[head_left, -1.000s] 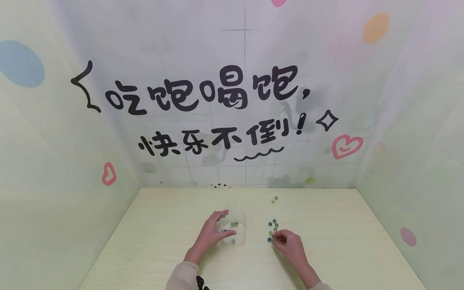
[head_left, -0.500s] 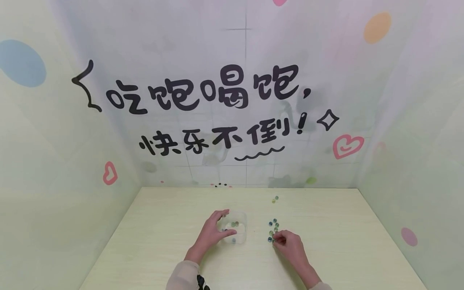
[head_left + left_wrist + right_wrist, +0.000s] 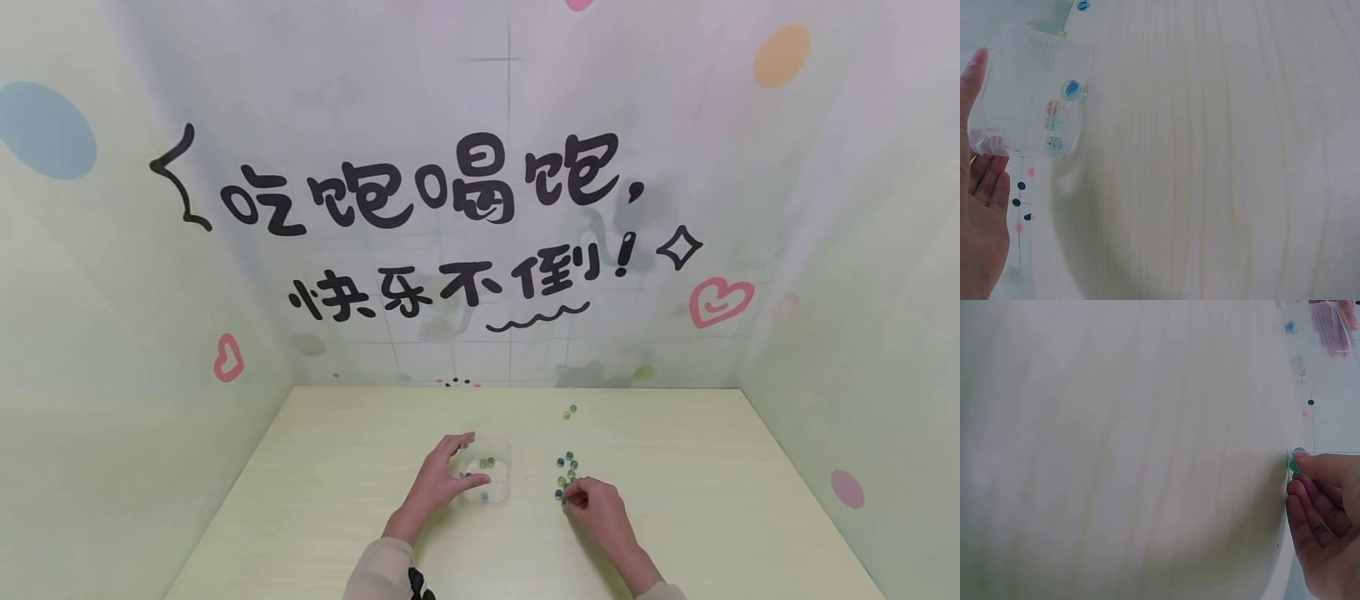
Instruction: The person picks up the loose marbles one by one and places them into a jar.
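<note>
My left hand (image 3: 438,481) grips a clear plastic box (image 3: 507,468) from its left side, thumb in front and fingers behind. Several glass marbles lie inside it; a blue one (image 3: 1071,89) shows through the wall in the left wrist view. To the right, the thumb and fingers of my right hand (image 3: 602,508) pinch a green marble (image 3: 1293,464), partly hidden by the thumb. Close by that hand, several loose marbles lie on the table, among them a dark blue one (image 3: 558,495) and a yellow-green one (image 3: 562,482).
Farther back on the pale wooden table (image 3: 337,467) sit two more marbles, one yellow (image 3: 566,415) and one green (image 3: 573,408). A printed cloth backdrop (image 3: 390,358) rises at the rear edge, with similar cloth on both sides.
The right hand's fingertips have drawn slightly toward me, off the group of marbles. The left hand and the box stay in place.
</note>
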